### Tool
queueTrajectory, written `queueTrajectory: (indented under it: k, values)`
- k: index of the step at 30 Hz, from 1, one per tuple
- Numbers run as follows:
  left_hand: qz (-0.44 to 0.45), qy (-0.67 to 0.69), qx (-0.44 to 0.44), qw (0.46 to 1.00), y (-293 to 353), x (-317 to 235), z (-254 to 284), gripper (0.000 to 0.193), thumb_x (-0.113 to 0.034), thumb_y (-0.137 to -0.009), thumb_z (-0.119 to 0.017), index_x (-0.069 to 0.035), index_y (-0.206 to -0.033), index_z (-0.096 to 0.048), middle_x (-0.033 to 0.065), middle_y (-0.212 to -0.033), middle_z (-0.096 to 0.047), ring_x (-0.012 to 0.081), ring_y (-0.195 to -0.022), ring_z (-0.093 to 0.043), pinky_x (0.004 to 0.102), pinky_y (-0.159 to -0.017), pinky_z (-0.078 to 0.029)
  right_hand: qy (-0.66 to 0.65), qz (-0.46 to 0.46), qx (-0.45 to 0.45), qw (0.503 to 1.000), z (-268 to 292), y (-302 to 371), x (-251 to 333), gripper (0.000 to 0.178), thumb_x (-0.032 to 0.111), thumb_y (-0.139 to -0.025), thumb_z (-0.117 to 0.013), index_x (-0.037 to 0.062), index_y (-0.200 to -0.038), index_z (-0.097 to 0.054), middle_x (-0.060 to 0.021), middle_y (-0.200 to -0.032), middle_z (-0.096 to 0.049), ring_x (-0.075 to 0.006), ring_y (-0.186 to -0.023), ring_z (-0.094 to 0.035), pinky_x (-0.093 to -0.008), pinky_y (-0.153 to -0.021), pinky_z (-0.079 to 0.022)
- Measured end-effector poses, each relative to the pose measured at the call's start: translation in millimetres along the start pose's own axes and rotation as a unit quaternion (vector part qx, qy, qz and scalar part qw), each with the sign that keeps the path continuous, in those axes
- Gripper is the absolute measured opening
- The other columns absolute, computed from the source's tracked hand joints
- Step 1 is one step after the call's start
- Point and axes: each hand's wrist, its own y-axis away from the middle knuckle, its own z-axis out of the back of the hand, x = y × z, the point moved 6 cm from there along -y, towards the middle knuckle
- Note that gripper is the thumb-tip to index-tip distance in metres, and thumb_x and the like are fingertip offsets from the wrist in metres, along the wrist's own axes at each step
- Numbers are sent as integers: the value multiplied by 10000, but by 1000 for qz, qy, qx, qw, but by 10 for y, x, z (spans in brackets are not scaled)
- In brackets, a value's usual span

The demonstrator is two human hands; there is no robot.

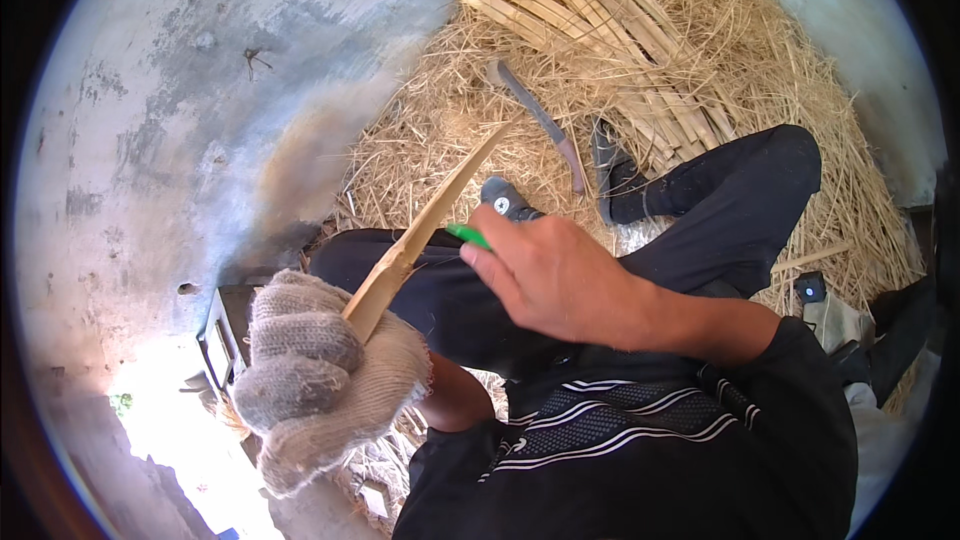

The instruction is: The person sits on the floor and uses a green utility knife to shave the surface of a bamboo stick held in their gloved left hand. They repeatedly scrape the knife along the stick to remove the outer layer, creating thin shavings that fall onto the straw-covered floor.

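My left hand (325, 380), in a thick knitted grey-white glove, is closed around the lower end of a bamboo strip (425, 220). The strip slants up and to the right to a narrow tip, with a rough node partway along it. Just right of the strip, my right hand (555, 275) is bare, its fingers wrapped round a tool with a bright green handle (468, 235). Only the handle's end shows past the thumb and forefinger; no blade can be made out, so the tool's kind is unclear.
A long curved knife (535, 110) with a wooden handle lies on shavings (420, 130) beyond my feet. Behind it is a bundle of split bamboo strips (620, 30). My bent legs (730, 190) are below my hands. A stained wall (200, 120) stands close on the left.
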Motion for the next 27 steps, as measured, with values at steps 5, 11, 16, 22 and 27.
queueTrajectory:
  k: [5,11,16,22,27]
  values:
    - [-8,15,20,1000,7,-32,-123,563,-626,-970,-290,-161,-656,-336,-19,-485,-291,125,-412,-265,289,-435,-263,123,-5,-28,992,-133,-62,-173,178,161,-939,-550,-4,-963,-489,-190,-532,-544,-389,-491,-594,-465,-434,-474]
    - [0,-5,-32,999,-57,9,-95,584,-608,-989,-269,-179,-594,-299,-44,-465,-236,91,-396,-220,256,-408,-221,144,4,4,990,-167,-106,-21,139,127,-921,-523,2,-969,-483,-179,-521,-552,-363,-490,-618,-456,-429,-497]
    - [25,-18,26,999,-76,63,28,597,-670,-953,-251,-163,-650,-342,-27,-496,-311,123,-444,-297,289,-459,-304,196,-9,-24,980,-278,-172,-534,192,91,-894,-487,-41,-1033,-504,-171,-543,-583,-343,-512,-646,-444,-470,-528]
    - [21,22,78,997,-147,135,154,600,-669,-951,-255,-162,-636,-323,-14,-490,-336,127,-437,-324,288,-458,-339,142,63,-20,988,-381,-130,-137,144,125,-908,-543,0,-938,-480,-168,-524,-553,-346,-475,-610,-452,-435,-480]
    - [16,21,55,998,-39,57,-59,595,-662,-955,-236,-164,-655,-361,-23,-479,-321,117,-399,-273,279,-426,-303,254,-122,40,959,-246,-181,-1280,246,98,-856,-543,-60,-1043,-546,-220,-681,-629,-383,-634,-661,-468,-579,-538]
